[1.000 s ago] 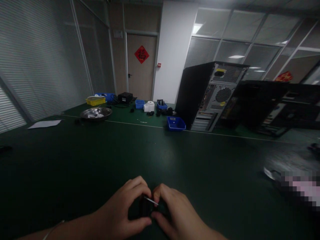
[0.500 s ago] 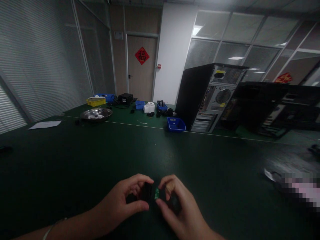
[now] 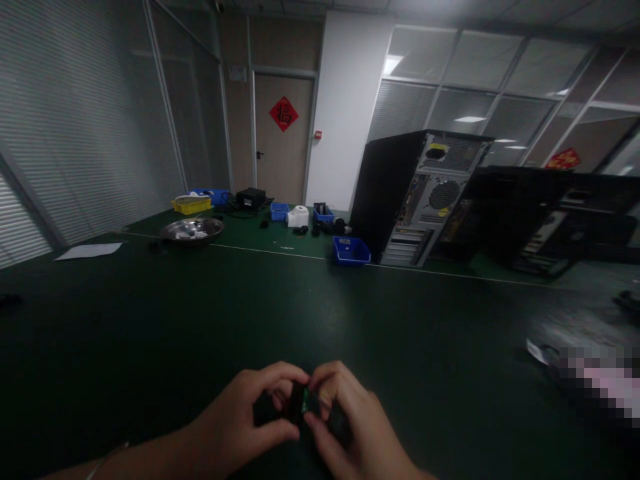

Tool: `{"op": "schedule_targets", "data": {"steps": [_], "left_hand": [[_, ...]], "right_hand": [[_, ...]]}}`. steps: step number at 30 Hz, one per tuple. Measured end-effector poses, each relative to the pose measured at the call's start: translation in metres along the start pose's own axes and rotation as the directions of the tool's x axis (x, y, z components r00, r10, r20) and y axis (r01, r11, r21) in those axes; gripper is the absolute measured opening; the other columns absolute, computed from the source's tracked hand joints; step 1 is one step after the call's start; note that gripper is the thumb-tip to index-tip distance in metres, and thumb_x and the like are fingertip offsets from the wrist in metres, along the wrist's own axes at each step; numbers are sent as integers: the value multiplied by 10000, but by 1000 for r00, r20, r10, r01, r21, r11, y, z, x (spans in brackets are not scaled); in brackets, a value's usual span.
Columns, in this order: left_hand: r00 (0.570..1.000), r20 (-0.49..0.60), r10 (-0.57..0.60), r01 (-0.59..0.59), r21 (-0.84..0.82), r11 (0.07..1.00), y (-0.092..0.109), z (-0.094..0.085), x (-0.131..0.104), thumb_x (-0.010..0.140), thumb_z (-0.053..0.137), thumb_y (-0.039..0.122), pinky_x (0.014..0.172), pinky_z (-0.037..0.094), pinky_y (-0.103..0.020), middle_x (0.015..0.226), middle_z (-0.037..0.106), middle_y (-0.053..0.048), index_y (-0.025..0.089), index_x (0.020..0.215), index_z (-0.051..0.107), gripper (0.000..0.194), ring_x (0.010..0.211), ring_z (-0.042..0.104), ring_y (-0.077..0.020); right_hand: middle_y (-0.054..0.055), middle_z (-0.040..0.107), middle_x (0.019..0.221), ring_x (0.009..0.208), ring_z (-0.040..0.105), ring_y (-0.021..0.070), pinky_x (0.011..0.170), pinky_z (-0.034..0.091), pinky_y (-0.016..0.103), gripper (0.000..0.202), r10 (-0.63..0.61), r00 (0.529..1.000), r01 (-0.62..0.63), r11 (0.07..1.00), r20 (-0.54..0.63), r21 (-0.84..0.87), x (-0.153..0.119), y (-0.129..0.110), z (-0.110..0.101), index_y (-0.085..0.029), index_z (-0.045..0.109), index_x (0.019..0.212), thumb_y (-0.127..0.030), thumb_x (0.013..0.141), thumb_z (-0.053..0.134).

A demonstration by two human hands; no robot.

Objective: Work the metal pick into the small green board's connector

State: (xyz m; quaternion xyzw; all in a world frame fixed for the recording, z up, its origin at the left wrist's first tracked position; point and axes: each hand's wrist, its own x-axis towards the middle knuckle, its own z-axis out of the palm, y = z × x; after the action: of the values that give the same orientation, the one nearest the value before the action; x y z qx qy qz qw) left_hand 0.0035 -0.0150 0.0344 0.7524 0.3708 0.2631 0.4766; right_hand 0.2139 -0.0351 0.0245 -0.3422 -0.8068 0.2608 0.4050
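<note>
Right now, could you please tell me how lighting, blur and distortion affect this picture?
Head view: dim light, with a faint sheen on the green table; head view: the right edge looks smeared, and the computer tower leans, probably from lens distortion; head view: the dark piece at the left fingers barely stands out.

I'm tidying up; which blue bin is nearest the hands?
The rightmost blue bin, beside the computer tower; the other blue bins sit farther back.

The dark piece (image 3: 296, 404) and green board (image 3: 305, 400) are partly hidden by fingers (image 3: 286, 371); the left forearm (image 3: 165, 450) is cut off below.
</note>
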Motion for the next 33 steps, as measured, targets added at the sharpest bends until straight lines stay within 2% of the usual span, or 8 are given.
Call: {"op": "schedule_targets", "data": {"steps": [8, 13, 16, 18, 21, 23, 28, 33], "left_hand": [[1000, 1, -17, 17, 55, 998, 6, 1, 1, 735, 762, 92, 791, 472, -275, 925, 730, 28, 256, 1102, 655, 416, 845, 641, -188], [1000, 8, 9, -9, 28, 1000, 7, 1, 2, 719, 760, 51, 774, 471, -258, 873, 746, 36, 235, 1026, 675, 367, 823, 666, -181], [1000, 18, -12, 11, 26, 1000, 10, 1, 0, 714, 762, 48, 799, 471, -267, 878, 757, 35, 237, 1040, 672, 388, 840, 677, -186], [999, 31, -17, 17, 19, 1000, 12, -1, -1, 749, 761, 98, 815, 472, -275, 897, 762, 28, 243, 1075, 666, 369, 854, 678, -190], [999, 38, 0, 0, 16, 1000, 12, -1, -1, 846, 693, 187, 803, 477, -282, 895, 758, 8, 235, 1073, 670, 232, 847, 673, -190], [999, 30, 20, -21, 33, 999, 9, -1, -1, 875, 639, 185, 775, 478, -278, 861, 742, 1, 220, 1043, 672, 175, 814, 661, -184], [998, -21, 51, -49, 70, 996, -3, 2, 0, 815, 570, 93, 704, 476, -254, 795, 653, 17, 201, 1012, 655, 240, 747, 621, -163], [998, -44, 33, -28, 107, 994, -5, 2, 0, 792, 542, 68, 745, 484, -269, 846, 650, 12, 228, 1072, 660, 343, 806, 627, -174]], "right_hand": [[24, 634, 856, 714, 642, 152, 609, 478, 211, 205, -38, 998, 42, 994, 40, -97, 1, -2, 2, -256, 383, 815, -101, 799, 518], [13, 631, 834, 670, 630, 143, 569, 456, 199, 214, -112, 992, 119, 985, 57, -126, 3, 0, 1, -264, 362, 826, -110, 812, 511], [19, 639, 842, 679, 640, 147, 581, 466, 202, 202, -99, 993, 106, 984, 58, -140, 3, 1, 2, -262, 367, 825, -123, 822, 513], [25, 643, 847, 688, 643, 151, 587, 474, 204, 191, -95, 993, 104, 985, 66, -140, 2, 1, 2, -260, 377, 823, -133, 830, 520], [30, 649, 862, 707, 649, 151, 599, 481, 201, 193, -85, 993, 94, 989, 79, -117, 1, 1, 1, -255, 391, 817, -146, 850, 546], [31, 655, 887, 737, 660, 152, 625, 488, 201, 198, -76, 994, 83, 993, 83, -89, 1, 1, 1, -253, 405, 820, -142, 857, 564], [38, 662, 966, 818, 675, 154, 668, 493, 196, 202, -145, 987, 146, 989, 69, -11, -1, 6, 3, -250, 447, 845, -118, 847, 599], [31, 626, 940, 814, 633, 147, 695, 481, 212, 164, -57, 998, 57, 998, 26, 5, -1, 4, -2, -245, 502, 904, -113, 870, 594]]}}
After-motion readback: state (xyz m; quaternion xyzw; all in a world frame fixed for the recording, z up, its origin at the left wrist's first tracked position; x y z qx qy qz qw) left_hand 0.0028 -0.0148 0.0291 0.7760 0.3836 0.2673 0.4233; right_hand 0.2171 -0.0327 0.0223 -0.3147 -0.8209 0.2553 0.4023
